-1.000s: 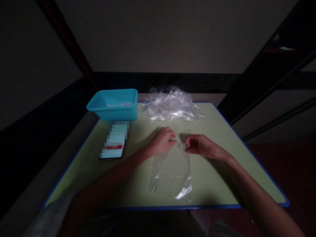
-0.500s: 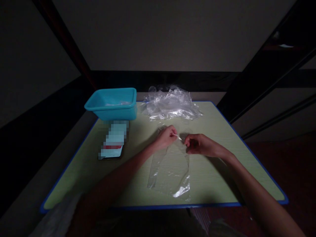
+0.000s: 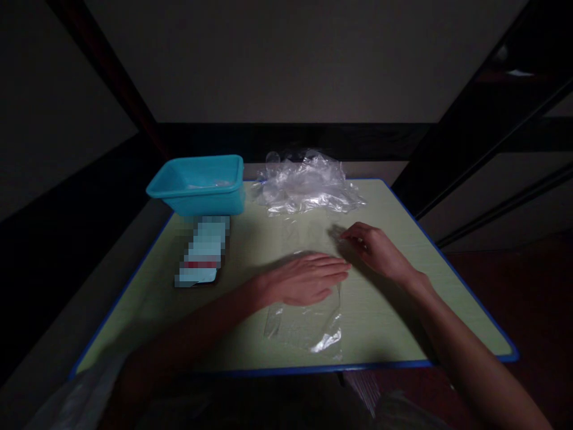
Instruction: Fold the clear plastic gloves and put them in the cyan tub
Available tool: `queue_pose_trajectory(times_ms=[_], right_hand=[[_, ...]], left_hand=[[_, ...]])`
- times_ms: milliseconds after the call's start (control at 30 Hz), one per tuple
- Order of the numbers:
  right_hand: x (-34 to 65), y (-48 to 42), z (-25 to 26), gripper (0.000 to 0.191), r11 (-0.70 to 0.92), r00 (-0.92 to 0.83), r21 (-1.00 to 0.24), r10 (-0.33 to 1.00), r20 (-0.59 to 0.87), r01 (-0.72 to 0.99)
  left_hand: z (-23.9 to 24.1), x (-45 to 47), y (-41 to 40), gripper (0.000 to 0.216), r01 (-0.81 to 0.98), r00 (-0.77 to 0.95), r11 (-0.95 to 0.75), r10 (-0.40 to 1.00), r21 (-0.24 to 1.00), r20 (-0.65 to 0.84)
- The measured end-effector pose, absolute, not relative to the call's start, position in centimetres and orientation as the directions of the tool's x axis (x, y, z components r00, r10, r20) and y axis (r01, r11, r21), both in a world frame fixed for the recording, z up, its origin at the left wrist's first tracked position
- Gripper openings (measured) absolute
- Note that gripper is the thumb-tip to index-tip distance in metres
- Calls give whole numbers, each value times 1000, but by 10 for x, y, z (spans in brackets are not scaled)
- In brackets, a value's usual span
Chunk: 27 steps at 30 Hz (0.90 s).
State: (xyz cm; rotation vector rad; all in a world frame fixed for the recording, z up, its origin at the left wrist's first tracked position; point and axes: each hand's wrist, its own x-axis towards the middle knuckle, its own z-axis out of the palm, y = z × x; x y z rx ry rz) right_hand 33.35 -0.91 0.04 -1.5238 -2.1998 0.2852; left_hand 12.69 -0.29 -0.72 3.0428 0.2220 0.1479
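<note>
A thin, clear plastic piece [image 3: 299,325], possibly a disposable glove or a bag, lies spread on the pale table, its faint upper part reaching towards the back. My left hand [image 3: 308,279] rests across its middle, palm down with the fingers stretched out, hiding that part. Just beyond and to the right, my right hand [image 3: 373,249] has its thumb and fingertips drawn together at the upper right edge of the plastic. A bit of clear film shows faintly at those fingertips.
Crumpled clear plastic [image 3: 311,182] is heaped at the back of the table [image 3: 394,322]. A turquoise basket [image 3: 206,200] stands at the back left, with some clear plastic inside. Before it lies a phone-like object [image 3: 203,251], its surface pixelated. A blue rim edges the tabletop.
My left hand has let go of the plastic's upper part and come nearer, flattening over its middle. My right hand has moved slightly away from me. The plastic's upper part now lies flatter.
</note>
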Motion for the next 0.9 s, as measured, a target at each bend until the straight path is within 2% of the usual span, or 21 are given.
queue_pose_trajectory(times_ms=[133,300,633,900], right_hand=[[332,-11,2,30,395,-343,-366,918,201,843],[330,-12,5,29,384,-355,-358,923,147,851],[328,-12,0,24,377,-355,-362,926,127,853],[328,-11,0,22,397,-391,-356,916,92,846]], left_hand=[[-16,122,-6,49,151,989,-986,151,64,-2],[-14,121,-4,50,132,991,-989,133,71,12],[-15,120,-4,42,132,991,-989,134,71,21],[-17,119,-4,43,82,996,-994,84,69,39]])
